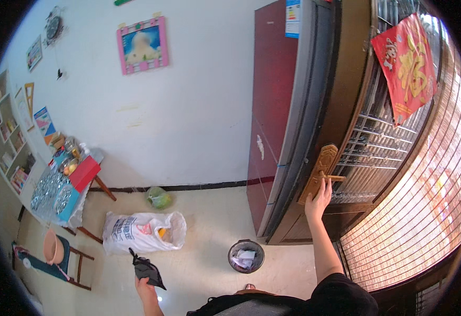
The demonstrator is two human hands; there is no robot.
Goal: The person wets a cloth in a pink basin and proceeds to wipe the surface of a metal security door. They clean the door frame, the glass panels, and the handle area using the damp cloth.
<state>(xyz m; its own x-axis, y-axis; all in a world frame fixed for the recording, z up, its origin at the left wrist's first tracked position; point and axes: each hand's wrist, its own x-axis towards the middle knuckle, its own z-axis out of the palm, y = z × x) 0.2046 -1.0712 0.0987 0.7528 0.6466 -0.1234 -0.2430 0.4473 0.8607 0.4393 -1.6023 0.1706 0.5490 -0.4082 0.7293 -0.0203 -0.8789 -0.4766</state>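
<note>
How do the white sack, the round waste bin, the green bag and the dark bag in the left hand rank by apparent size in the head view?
1. White sack
2. Waste bin
3. Dark bag, held nearer the camera by the left hand, so its rank is unsure
4. Green bag

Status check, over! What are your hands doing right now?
Right hand on brass door handle. Left hand gripping black bag. Door shut, waste bin beside it.

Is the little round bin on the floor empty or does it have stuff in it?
It has stuff in it. The round dark bin stands upright by the dark red cabinet, and crumpled pale scraps show inside its open top.
</note>
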